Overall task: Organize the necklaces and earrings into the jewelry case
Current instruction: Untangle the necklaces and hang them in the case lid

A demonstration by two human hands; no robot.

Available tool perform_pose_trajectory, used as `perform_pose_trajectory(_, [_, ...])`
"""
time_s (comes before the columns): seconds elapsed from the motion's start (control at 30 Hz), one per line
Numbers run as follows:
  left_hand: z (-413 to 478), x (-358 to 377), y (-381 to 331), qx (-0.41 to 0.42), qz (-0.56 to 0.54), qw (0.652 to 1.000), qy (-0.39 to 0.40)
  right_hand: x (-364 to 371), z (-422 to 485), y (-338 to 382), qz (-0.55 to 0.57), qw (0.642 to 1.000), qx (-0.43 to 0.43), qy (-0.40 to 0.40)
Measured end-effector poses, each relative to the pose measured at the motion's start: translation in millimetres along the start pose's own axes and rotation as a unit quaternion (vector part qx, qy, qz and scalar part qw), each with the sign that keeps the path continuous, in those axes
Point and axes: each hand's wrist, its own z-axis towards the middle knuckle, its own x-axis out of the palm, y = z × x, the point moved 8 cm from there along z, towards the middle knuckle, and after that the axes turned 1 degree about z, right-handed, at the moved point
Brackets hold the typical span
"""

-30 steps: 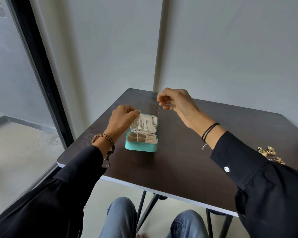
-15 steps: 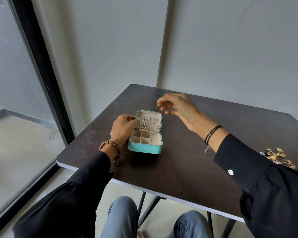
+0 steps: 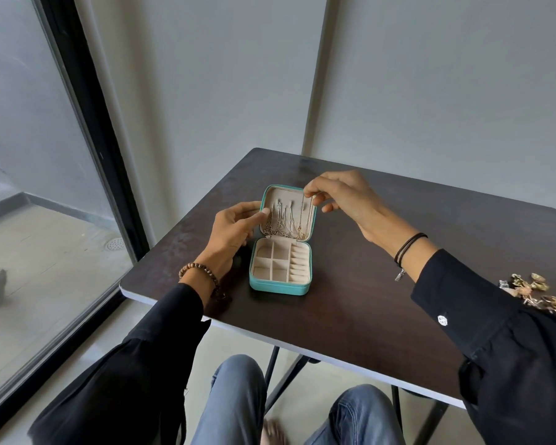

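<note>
From the head camera, the small teal jewelry case (image 3: 280,264) sits open on the dark table (image 3: 382,284), with its lid standing up at the back. A second ago the right hand (image 3: 341,195) was up high, holding a thin chain above the case. Now it has come down to the top of the lid, and its fingertips (image 3: 312,192) pinch the top of the gold necklace (image 3: 303,216), which hangs down flat against the inside of the lid, next to the silver necklaces (image 3: 278,220) already hanging there. The left hand (image 3: 235,232) has moved closer too; its fingers are bent and touch the left edge of the lid, probably to keep it from tipping. This looks like the necklace is just about hooked in place. The little boxes in the bottom half are empty, and the pile of earrings (image 3: 533,293) waits far off to the right, so that part is not done yet.
</note>
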Motion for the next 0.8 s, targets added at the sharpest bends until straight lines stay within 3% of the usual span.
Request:
perform_pose_trajectory(0.27, [-13, -2, -9, 0.049, -0.067, 0.997, 0.003, -4, -5, 15, -0.206, 0.969, -0.124, -0.058])
perform_pose_trajectory(0.43, [-11, -4, -5, 0.058, -0.064, 0.996, 0.010, 3, -13, 24, -0.351, 0.906, -0.231, -0.056])
perform_pose_trajectory(0.6, [-11, -4, -5, 0.060, -0.063, 0.996, 0.013, 14, -30, 30, -0.439, 0.834, -0.317, -0.106])
perform_pose_trajectory(0.8, [-13, -5, -6, 0.058, -0.068, 0.996, 0.013, 26, -38, 30, -0.535, 0.753, -0.349, -0.158])
